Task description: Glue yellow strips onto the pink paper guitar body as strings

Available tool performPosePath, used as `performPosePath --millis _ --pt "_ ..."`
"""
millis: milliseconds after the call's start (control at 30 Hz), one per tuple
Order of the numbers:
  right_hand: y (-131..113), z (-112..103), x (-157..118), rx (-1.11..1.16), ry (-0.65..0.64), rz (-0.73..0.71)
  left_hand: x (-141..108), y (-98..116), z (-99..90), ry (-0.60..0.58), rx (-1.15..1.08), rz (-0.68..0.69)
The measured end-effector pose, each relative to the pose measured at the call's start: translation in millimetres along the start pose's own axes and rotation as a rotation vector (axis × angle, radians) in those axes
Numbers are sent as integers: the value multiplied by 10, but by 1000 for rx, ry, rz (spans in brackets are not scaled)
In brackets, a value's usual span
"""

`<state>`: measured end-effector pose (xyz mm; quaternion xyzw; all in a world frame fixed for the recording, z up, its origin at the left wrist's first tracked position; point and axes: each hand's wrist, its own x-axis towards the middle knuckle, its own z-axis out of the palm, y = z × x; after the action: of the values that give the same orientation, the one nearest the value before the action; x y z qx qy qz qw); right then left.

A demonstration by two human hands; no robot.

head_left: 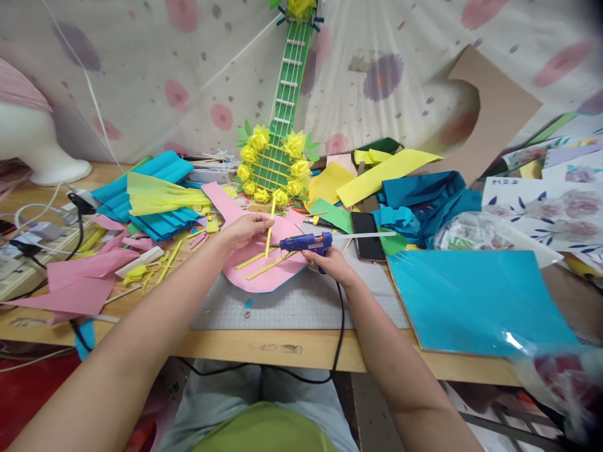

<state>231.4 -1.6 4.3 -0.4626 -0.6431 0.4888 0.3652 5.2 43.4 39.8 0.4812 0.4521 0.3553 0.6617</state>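
My left hand (249, 230) pinches a thin yellow strip (269, 242), which stands upright over a pink guitar-shaped piece (257, 281). Two more yellow strips (269, 266) lie slanted on the pink piece. My right hand (330, 260) is wrapped round a blue hot glue gun (301, 243); its nozzle points left, close to the held strip, and a white glue stick (367, 235) sticks out of its back. Under the pink piece is a grey cutting mat (301, 307).
A green paper guitar with yellow flowers (277, 157) stands behind. Pink scraps (89, 276) and blue crepe paper (146, 188) lie left. A phone (367, 236) and blue board (475, 301) are right. The gun's black cord (340, 326) hangs over the table's front edge.
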Motion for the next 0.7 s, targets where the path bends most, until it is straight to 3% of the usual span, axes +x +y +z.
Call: performPosePath --millis 700 --pt "16 -21 17 -9 98 38 -78 29 92 -54 -17 -102"
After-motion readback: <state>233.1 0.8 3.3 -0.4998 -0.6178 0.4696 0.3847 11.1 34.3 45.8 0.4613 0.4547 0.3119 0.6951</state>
